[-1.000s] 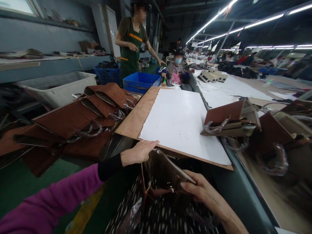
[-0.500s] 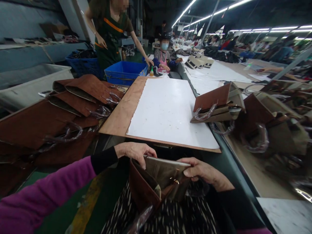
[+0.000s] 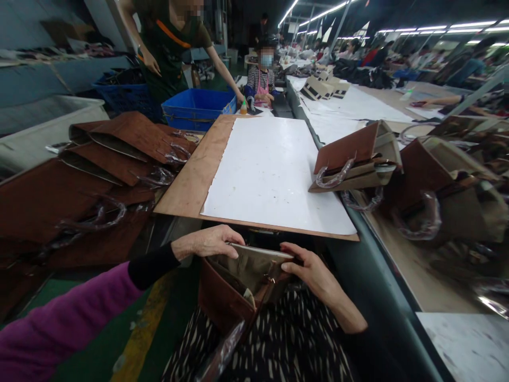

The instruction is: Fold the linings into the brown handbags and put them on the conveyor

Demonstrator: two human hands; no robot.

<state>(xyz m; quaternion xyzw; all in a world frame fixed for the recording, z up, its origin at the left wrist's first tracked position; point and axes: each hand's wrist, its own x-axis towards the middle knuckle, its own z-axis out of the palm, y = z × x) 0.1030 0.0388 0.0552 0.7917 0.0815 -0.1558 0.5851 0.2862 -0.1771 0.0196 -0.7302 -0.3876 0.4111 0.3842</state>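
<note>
A brown handbag with a beige lining rests on my lap, its mouth open toward me. My left hand grips the far rim at its left end, thumb on the inner side and fingers beyond the edge. At the right end of that same rim, my right hand pinches the edge between thumb and fingers. A small gold-coloured clasp on a brown strap shows inside the opening. The bag's near handle, wrapped in clear plastic, hangs toward me.
Ahead lies a white sheet on a wooden board. Brown bags are piled at the left; more bags stand at the right. A co-worker stands by a blue crate; another person sits behind the board.
The bag has shifted slightly left and toward me in view. My right hand has moved left along the rim, and my left hand's fingers have straightened. The seated person's hands have come together.
</note>
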